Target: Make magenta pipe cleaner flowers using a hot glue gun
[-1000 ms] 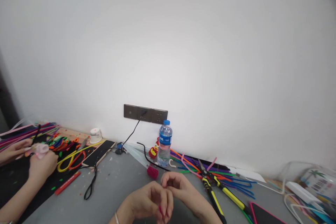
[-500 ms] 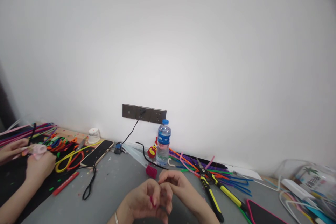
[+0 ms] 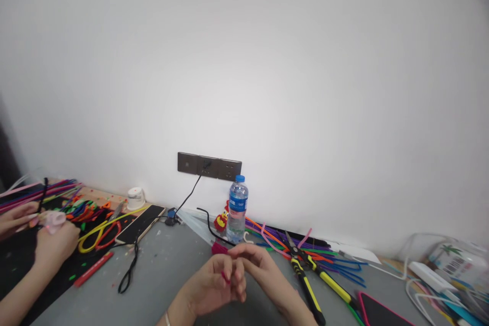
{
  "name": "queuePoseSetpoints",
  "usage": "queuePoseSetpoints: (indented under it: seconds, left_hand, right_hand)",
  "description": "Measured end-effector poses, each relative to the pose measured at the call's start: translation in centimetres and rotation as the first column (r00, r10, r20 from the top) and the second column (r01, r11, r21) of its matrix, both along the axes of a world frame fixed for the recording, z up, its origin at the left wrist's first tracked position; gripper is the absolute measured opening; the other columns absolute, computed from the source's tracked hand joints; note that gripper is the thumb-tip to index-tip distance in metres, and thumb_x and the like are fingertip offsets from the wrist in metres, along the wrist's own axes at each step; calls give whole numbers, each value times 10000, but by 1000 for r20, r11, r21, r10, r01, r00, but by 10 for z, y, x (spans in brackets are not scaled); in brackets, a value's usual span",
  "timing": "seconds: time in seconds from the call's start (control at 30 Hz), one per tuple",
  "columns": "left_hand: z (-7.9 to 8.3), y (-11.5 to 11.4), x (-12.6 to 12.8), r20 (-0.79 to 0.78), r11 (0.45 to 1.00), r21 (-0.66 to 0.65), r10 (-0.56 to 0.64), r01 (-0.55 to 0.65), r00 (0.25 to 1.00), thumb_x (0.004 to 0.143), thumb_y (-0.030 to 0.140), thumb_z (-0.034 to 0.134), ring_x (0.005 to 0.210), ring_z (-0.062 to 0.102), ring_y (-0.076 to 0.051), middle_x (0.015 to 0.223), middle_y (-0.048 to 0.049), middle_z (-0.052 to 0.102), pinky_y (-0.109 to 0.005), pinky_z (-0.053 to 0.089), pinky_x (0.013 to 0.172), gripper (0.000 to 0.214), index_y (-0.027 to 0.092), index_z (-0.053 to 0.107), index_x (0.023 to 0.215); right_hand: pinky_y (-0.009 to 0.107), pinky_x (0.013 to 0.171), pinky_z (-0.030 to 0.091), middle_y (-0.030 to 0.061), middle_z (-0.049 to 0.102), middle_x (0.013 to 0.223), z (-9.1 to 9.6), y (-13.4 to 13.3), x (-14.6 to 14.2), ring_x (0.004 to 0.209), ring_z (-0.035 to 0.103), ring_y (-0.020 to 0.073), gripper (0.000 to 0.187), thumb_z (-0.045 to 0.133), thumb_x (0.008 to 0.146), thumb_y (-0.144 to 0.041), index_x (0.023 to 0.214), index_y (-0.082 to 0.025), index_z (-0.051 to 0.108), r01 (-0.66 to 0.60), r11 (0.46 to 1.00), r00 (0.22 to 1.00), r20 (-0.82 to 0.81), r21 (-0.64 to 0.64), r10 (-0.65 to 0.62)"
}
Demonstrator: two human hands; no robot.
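Observation:
My left hand (image 3: 214, 285) is closed, fingers curled, with a small magenta piece (image 3: 225, 277) showing between the fingertips; it looks fuzzy, and most of it is covered. My right hand (image 3: 263, 275) meets it from the right, thumb and fingers pinched together at my left fingertips. What the right fingers grip is hidden. Just behind my hands a larger magenta fuzzy piece (image 3: 219, 248) lies on the grey table (image 3: 160, 265), partly covered. A water bottle (image 3: 237, 214) stands beyond it, beside a red and yellow figure (image 3: 221, 219) and a bent black pipe cleaner (image 3: 209, 221).
Yellow-handled cutters (image 3: 305, 275) lie right, on coloured pipe cleaners (image 3: 336, 260), near a pink-edged phone (image 3: 382, 310). At left are another phone (image 3: 141, 224), scissors (image 3: 109, 232) and a red marker (image 3: 93, 269). A co-worker's hands (image 3: 57, 244) hold something pale pink.
My hands have shifted slightly and now cover more of the larger magenta piece. A dark curved shape below my left fingers no longer shows. The view has moved a little.

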State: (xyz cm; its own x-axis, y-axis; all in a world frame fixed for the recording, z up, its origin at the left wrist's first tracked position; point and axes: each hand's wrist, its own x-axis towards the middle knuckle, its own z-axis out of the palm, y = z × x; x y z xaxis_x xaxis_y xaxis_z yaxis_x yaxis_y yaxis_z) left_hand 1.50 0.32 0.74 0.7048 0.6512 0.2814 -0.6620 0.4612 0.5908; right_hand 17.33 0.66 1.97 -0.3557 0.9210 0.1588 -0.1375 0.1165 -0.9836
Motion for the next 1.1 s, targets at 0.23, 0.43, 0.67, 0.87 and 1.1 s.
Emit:
queuePoseSetpoints:
  seconds: [0.23,0.43,0.67,0.87,1.1]
  left_hand:
    - [-6,12,4,-179,937,-83,321,-340,930,604,282,853,518,469,-57,597,53,538,-211,355,559,310,183,664,829]
    - [-8,17,8,-358,859,4,480,-513,801,586,282,854,510,477,-61,603,35,590,-198,341,535,300,153,618,719]
    - [-9,17,9,-438,829,110,535,-548,722,598,335,833,523,456,-71,592,29,571,-193,341,533,284,134,654,688]
    - [-7,16,10,-450,805,165,575,-569,683,580,359,834,503,422,-73,584,43,546,-196,305,507,303,142,647,681]
    - [-4,16,9,-436,785,151,598,-601,672,558,344,844,521,437,-81,597,33,564,-202,331,529,305,141,653,681]
  right_hand:
    - [327,759,458,67,674,896,-2,6,5,837,594,220,311,644,799,-452,954,-186,690,149,984,989,7,101,-150]
    - [329,775,465,73,673,950,-6,9,4,875,602,225,298,662,793,-431,966,-189,685,119,989,993,-3,85,-119]
    - [287,646,452,36,634,771,-16,16,2,690,578,174,277,705,752,-421,835,-160,663,151,978,988,2,140,-153]
    - [280,608,421,33,623,730,-17,17,3,661,556,172,269,725,728,-408,781,-151,663,203,965,975,60,165,-215]
    - [279,594,407,17,617,672,-8,13,2,617,539,166,303,758,666,-437,736,-159,660,190,978,979,60,86,-195]
